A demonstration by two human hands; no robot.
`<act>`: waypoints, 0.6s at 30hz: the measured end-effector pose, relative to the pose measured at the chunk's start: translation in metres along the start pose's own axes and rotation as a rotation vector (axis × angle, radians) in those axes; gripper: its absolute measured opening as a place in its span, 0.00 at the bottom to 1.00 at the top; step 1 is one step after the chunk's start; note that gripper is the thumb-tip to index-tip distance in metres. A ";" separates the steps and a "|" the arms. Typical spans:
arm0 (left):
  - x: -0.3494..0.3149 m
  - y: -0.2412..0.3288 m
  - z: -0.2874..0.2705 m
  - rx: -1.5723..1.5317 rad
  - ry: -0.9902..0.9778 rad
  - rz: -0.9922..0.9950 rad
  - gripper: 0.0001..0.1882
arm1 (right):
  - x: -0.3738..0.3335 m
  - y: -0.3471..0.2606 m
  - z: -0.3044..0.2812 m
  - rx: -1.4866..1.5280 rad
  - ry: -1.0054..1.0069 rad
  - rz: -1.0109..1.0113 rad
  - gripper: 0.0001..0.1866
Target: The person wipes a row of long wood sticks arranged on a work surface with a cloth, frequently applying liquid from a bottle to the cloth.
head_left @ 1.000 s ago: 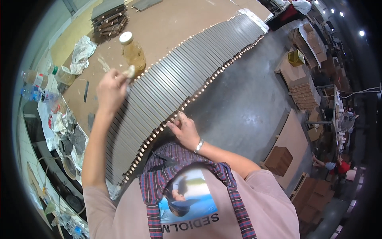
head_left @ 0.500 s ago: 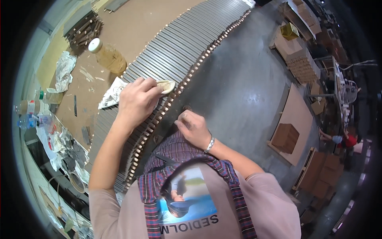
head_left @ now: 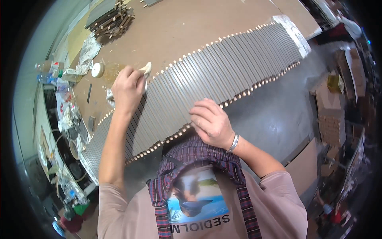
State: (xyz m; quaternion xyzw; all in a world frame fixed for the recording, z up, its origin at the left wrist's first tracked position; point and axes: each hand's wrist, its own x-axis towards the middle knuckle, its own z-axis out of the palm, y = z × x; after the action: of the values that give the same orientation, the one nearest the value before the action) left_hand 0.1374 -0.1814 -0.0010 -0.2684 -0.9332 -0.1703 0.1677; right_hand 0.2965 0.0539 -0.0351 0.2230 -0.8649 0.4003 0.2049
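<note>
A long row of narrow grey strips with pale ends [head_left: 199, 75] lies side by side across the table. My left hand [head_left: 128, 89] is closed in a pinch on a folded cream cloth pad [head_left: 147, 70], over the row's far edge. Behind that hand stands a jar of yellowish liquid with a white lid [head_left: 97, 70], partly hidden. A crumpled white cloth [head_left: 110, 96] shows beside my left wrist, mostly covered. My right hand [head_left: 211, 121] rests at the row's near edge with loosely bent fingers apart, nothing seen in them.
A stack of dark strips [head_left: 113, 20] lies at the far left of the brown tabletop [head_left: 167, 32]. Crumpled paper [head_left: 88, 51] and several plastic bottles [head_left: 49, 71] stand at the left. White wrapping [head_left: 292, 34] covers the row's far right end. Cardboard stacks [head_left: 330, 107] stand on the right.
My view has turned, showing the row more crosswise. My left hand has moved the cloth pad from the near edge to the far edge. My right hand has come up to the near edge.
</note>
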 end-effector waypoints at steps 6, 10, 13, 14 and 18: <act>-0.044 0.065 0.012 -0.171 -0.066 0.151 0.09 | -0.008 0.022 -0.013 0.101 -0.094 -0.060 0.14; 0.012 0.053 0.007 0.097 -0.100 -0.128 0.07 | -0.009 0.035 -0.014 0.149 -0.117 -0.131 0.16; -0.037 0.106 0.001 -0.103 -0.105 0.133 0.07 | -0.016 0.044 -0.007 0.180 -0.051 -0.139 0.19; -0.051 0.117 0.001 -0.134 -0.122 0.076 0.06 | -0.015 0.044 -0.007 0.194 -0.041 -0.149 0.18; -0.010 0.085 0.015 -0.034 -0.034 -0.010 0.08 | -0.011 0.040 -0.013 0.258 -0.032 -0.164 0.16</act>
State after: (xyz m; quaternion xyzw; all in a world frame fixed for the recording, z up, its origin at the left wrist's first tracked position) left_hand 0.1900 -0.1120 0.0014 -0.2693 -0.9343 -0.1822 0.1463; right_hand 0.2859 0.0894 -0.0567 0.3238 -0.7883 0.4864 0.1928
